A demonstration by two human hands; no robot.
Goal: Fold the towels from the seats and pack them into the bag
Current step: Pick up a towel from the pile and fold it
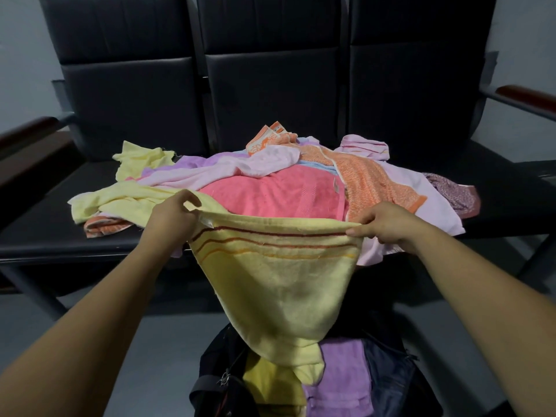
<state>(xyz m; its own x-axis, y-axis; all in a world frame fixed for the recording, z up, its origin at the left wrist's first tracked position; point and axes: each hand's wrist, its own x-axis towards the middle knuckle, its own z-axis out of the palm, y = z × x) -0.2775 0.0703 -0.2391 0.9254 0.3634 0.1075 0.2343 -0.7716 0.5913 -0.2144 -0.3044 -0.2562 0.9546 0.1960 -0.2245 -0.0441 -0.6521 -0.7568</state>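
Had my left hand (173,219) pinching one top corner of the yellow striped towel (279,284) and my right hand (382,222) pinching the other. It hung stretched between them, with its bottom end down at the open black bag (216,383), which held a purple towel (343,365). The towel pile (270,191) sat behind on the black seats (36,212).

The yellow towel (276,284) is matt, nubby terry cloth with woven stripes. The seats (270,85) look like smooth, faintly glossy black leatherette; the armrest (523,91) seems polished wood on metal.
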